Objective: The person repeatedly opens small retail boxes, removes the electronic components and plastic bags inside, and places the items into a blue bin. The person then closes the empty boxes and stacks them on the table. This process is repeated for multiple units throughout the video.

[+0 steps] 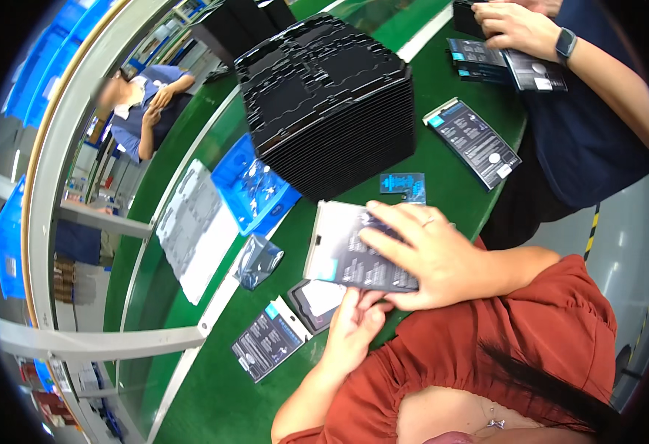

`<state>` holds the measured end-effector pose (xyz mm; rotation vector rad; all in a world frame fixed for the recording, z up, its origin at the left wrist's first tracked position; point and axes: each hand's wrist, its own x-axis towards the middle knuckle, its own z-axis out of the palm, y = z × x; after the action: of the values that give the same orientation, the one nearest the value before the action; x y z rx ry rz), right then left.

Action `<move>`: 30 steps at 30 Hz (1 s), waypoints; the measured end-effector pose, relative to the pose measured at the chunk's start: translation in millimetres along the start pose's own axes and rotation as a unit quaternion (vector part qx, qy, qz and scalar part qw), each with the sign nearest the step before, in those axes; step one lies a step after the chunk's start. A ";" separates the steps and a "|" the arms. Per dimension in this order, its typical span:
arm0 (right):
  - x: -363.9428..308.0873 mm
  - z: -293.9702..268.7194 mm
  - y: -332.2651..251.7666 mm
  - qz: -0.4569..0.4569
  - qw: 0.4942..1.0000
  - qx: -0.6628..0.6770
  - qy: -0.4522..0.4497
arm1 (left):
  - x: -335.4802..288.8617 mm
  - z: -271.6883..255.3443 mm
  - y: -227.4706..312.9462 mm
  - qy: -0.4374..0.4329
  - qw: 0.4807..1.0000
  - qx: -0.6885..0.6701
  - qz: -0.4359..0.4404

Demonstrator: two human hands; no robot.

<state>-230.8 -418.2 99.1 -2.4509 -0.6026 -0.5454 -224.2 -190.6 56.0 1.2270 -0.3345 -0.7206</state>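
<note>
Carton (337, 248) sits beneath the right hand (439, 255), which clasps it, fingers spread over its face; left hand (352, 333) touches its near edge, grip unclear. Black tray stack (339, 118) stands beyond both hands.

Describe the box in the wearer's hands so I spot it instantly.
Find the tall stack of black trays on the green table. Just below it in view is a dark printed box. Unlike the similar boxes lying nearby, it has the wearer's right hand across its face.
</note>
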 end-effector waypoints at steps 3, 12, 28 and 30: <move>14.4 33.0 -17.6 -0.047 0.999 0.010 0.018 | 9.7 14.7 20.4 0.137 0.984 -0.031 0.105; 41.6 20.7 1.6 -0.249 0.958 0.070 0.124 | -25.9 -46.2 54.3 0.171 0.962 0.195 0.082; 23.0 33.4 17.8 -0.291 0.918 0.268 0.022 | -28.6 -57.9 50.6 0.005 0.943 0.334 0.007; 18.6 33.5 15.3 -0.303 0.914 0.268 0.021 | -28.5 -63.2 46.6 -0.025 0.943 0.330 0.004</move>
<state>-199.4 -404.2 76.4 -1.7067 -1.3172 -0.5679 -192.6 -118.1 83.0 1.8402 -0.6579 -0.6527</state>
